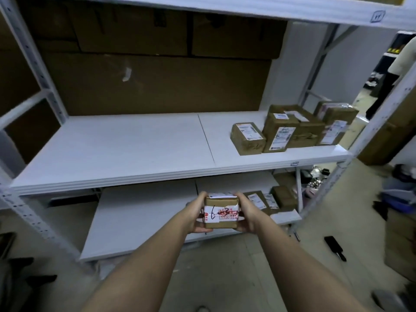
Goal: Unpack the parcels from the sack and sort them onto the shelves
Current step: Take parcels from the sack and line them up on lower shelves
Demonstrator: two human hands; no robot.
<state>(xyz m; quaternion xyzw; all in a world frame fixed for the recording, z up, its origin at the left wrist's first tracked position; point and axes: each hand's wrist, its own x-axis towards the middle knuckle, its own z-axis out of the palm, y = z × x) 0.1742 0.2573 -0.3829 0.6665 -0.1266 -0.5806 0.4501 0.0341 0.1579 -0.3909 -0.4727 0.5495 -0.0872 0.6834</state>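
A small brown cardboard parcel (221,213) with a white label and a handwritten mark is held out in front of me. My left hand (196,213) grips its left side and my right hand (246,212) grips its right side. The parcel hovers in front of the lower shelf (139,217), below the front edge of the middle shelf (126,149). Several labelled brown parcels (290,129) stand at the right end of the middle shelf. More small parcels (270,199) lie at the right end of the lower shelf. The sack is not in view.
Large flat cardboard boxes (157,82) stand behind the middle shelf. White shelf uprights (33,64) frame the left side and an upright (369,131) the right. A black object (335,247) lies on the floor at right, near clutter and boxes. A person (396,70) stands far right.
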